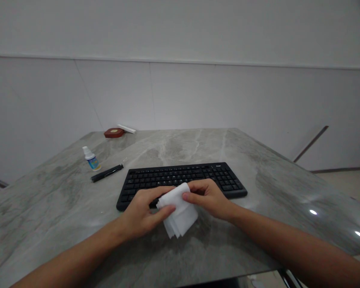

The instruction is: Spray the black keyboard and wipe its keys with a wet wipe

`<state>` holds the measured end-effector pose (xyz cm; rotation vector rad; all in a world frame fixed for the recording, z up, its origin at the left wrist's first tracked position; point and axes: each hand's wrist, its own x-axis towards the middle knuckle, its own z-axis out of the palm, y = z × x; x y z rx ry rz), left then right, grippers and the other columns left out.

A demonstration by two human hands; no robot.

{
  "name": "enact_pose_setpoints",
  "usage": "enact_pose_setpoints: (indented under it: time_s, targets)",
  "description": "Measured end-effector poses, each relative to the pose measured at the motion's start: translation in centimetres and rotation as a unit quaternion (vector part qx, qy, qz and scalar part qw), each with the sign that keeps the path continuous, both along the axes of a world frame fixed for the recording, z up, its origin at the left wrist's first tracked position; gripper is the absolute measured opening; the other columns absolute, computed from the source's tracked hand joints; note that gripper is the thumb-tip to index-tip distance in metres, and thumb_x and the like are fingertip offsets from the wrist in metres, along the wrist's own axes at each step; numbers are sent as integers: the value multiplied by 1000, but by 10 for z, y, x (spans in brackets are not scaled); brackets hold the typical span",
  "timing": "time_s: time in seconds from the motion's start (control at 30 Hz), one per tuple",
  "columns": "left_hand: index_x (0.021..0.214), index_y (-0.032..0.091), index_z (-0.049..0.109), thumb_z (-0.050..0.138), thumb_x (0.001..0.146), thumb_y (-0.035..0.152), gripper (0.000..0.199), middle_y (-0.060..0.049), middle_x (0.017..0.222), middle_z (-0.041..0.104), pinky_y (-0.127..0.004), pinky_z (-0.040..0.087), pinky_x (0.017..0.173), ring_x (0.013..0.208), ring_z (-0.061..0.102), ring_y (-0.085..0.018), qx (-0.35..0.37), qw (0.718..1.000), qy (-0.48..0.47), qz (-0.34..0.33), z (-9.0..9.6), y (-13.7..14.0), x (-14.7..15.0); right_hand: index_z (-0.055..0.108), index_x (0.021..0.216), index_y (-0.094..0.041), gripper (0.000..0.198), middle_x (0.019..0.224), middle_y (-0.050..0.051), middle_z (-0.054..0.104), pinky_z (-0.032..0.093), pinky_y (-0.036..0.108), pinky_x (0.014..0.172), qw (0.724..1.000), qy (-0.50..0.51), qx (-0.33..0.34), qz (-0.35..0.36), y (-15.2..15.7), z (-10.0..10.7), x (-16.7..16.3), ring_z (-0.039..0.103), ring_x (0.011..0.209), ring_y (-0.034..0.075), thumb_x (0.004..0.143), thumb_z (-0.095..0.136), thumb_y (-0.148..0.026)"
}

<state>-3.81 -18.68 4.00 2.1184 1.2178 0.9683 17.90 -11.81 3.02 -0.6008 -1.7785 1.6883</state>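
Note:
A folded white tissue (180, 216) is held between both hands above the near edge of a black keyboard (168, 176). My left hand (142, 212) pinches its left side, thumb in front and fingers behind. On the upper right corner, my right hand (208, 198) grips it between thumb and fingers. The tissue's lower layers hang loose below the hands. Part of the keyboard's near side is hidden by the hands and the tissue.
Left of the keyboard stands a white spray bottle (92, 159) with a blue label, near a slim black object (107, 173). Farther back, a reddish-brown box (114, 133) sits beside a white bar (126, 129). The grey marbled table (63, 208) meets a pale wall.

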Motion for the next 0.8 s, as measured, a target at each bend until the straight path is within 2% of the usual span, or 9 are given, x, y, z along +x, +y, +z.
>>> enact_pose_setpoints:
  time_s: [0.1, 0.27, 0.37, 0.43, 0.5, 0.57, 0.63, 0.7, 0.8]
  targets:
    - [107, 20, 68, 56, 91, 33, 24, -5, 93, 71, -26, 48, 69, 79, 64, -20, -84, 995, -53, 17, -3, 3, 7, 73, 90, -16, 29, 81, 3, 70, 48, 25, 65, 1000, 6, -21, -14, 2, -3, -2, 62, 69, 13, 77, 70, -42]
    - [87, 15, 64, 58, 88, 39, 25, -2, 76, 61, -23, 41, 58, 67, 54, -15, -143, 980, -133, 48, -3, 6, 7, 70, 86, -15, 27, 76, 2, 68, 47, 25, 63, 999, -1, -21, -48, 3, -6, -4, 60, 65, 12, 75, 72, -40]
    - [82, 15, 59, 60, 86, 43, 28, 0, 71, 55, -21, 37, 54, 63, 49, -13, -160, 971, -171, 51, -1, 6, 5, 67, 79, -15, 25, 69, 0, 62, 45, 25, 59, 996, -39, 19, -84, 4, -6, -5, 55, 62, 11, 74, 73, -38]
    - [80, 15, 56, 62, 84, 45, 31, 2, 67, 51, -20, 34, 51, 59, 46, -11, -179, 962, -197, 54, -1, 7, 5, 65, 74, -15, 23, 74, 1, 60, 43, 24, 60, 991, -61, 60, -100, 5, -5, -5, 54, 66, 11, 72, 74, -37]
    - [82, 16, 55, 61, 84, 47, 32, 3, 66, 50, -19, 33, 50, 56, 44, -10, -209, 946, -242, 59, -3, 9, 6, 62, 71, -16, 23, 79, 1, 58, 42, 23, 61, 989, -63, 88, -104, 6, -5, -5, 53, 70, 12, 72, 74, -36]
    - [86, 16, 54, 63, 84, 47, 32, 2, 70, 53, -20, 36, 52, 58, 49, -11, -251, 919, -300, 53, -7, 11, 8, 59, 66, -16, 24, 77, 0, 56, 40, 23, 61, 988, -56, 99, -107, 6, -4, -5, 51, 69, 11, 73, 72, -35]
    - [90, 16, 54, 68, 80, 40, 29, 0, 78, 59, -23, 43, 58, 66, 56, -14, -292, 891, -348, 33, -9, 12, 10, 56, 64, -16, 27, 68, -2, 52, 38, 23, 58, 988, -58, 85, -115, 7, -3, -5, 47, 62, 9, 74, 70, -36]
    - [95, 16, 55, 73, 71, 24, 31, -3, 85, 62, -27, 48, 66, 74, 60, -17, -329, 865, -379, 4, -9, 13, 11, 54, 63, -16, 29, 60, -4, 49, 35, 23, 51, 991, -62, 37, -117, 8, -3, -5, 44, 53, 8, 73, 70, -38]
    - [100, 16, 56, 64, 53, 2, 49, -4, 88, 65, -28, 50, 69, 79, 63, -19, -361, 841, -403, -19, -6, 13, 11, 52, 65, -17, 31, 54, -5, 50, 34, 21, 45, 992, -42, -52, -106, 9, -4, -5, 44, 46, 7, 71, 71, -42]
